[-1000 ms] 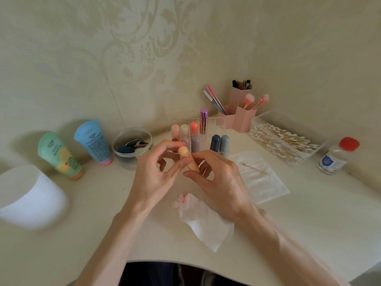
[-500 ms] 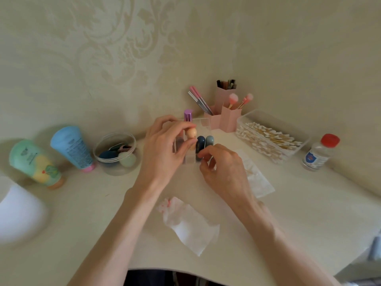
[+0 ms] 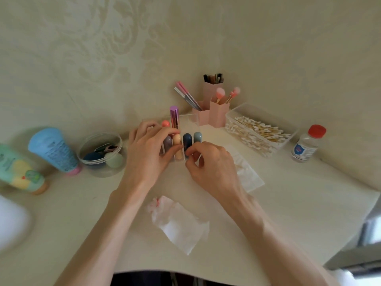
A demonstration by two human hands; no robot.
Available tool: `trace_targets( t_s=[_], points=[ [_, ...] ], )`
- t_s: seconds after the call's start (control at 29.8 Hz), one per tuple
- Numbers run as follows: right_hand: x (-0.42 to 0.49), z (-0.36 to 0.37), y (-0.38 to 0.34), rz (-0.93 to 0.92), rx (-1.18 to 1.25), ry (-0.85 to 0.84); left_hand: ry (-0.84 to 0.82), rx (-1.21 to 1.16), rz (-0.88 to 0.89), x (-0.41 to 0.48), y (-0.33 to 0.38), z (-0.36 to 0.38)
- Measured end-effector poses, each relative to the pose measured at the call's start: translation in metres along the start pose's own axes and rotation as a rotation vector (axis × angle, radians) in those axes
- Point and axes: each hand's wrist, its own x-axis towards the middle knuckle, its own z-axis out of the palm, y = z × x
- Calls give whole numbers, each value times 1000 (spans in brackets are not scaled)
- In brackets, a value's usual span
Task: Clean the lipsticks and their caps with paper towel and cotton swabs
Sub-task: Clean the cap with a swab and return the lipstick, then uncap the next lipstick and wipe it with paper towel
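Upright in rack [image 3: 191,120] slot near table [image 3: 288,203] back edge: peach lipstick [image 3: 176,147], pinched by left hand [image 3: 148,153] (slot keeps it standing). By blue lipstick [image 3: 187,141], right hand [image 3: 210,164] curled; can't tell if holding. Stained towel [image 3: 181,223] near front edge.

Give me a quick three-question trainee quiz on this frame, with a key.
1. True or false: the left hand grips the peach lipstick in the clear organiser.
2. How many lipsticks stand to the right of the peach one in its row? A none; B two; C five.
3. Fill in: the bottle beside the cotton swab box has a ___ cap.
Key: 1 true; 2 B; 3 red.
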Motion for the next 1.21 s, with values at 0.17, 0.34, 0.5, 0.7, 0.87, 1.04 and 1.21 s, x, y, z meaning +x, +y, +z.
trace_targets(
  t_s=[0.17,0.34,0.5,0.7,0.87,1.04,1.21],
  points=[
    [0,-1,-2,20,-13,-30,-17,-1,38,-2,-2,-7],
    [0,-3,-3,27,-16,-56,-43,-12,5,-4,-6,-11],
    [-1,-2,-5,10,66,-40,44,-137,-31,5,3,-23],
    [-4,-6,-15,-76,369,-75,210,-456,-197,-12,24,-54],
    [-7,-5,-19,-175,432,-76,135,-648,-294,-33,31,-59],
    [-7,0,-20,-228,419,-145,265,-758,-458,-51,32,-52],
    [-9,3,-16,-315,332,-197,438,-829,-560,-60,37,-52]
  ],
)
